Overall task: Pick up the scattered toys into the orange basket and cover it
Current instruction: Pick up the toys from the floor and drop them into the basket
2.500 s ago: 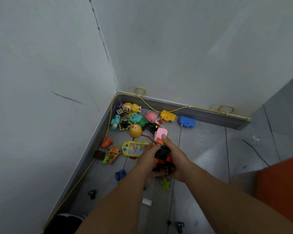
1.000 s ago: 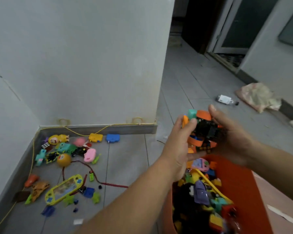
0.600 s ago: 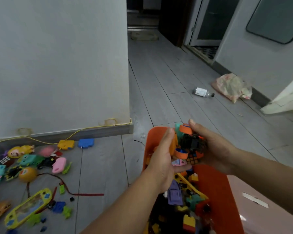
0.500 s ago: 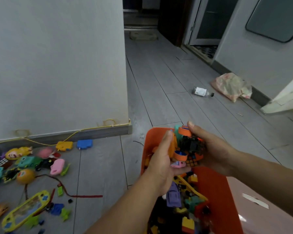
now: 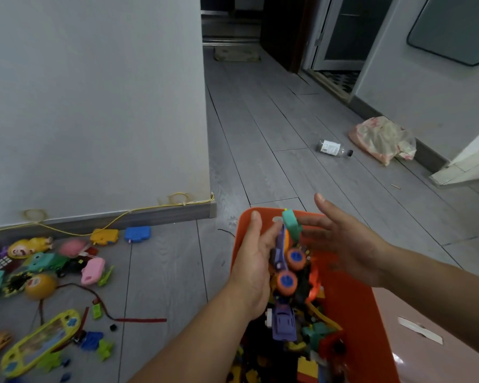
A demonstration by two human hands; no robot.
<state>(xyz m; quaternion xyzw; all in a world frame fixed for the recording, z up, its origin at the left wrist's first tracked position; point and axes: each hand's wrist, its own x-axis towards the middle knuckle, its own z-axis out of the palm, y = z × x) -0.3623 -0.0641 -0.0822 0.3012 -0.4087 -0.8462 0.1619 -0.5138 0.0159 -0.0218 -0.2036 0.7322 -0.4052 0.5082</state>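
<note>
Smooth orange plastic basket, heaped with small moulded toys, on grey plank floor. Above it the left hand and right hand face each other, fingers straight and spread, gripping nothing. Half a second ago both cupped a toy cluster; now a purple car with round orange wheels and a teal block hang loose between the palms. Further toys, including a flat yellow handheld game, lie scattered at left.

Glossy plastic basket — matt wood-grain floor.
</note>
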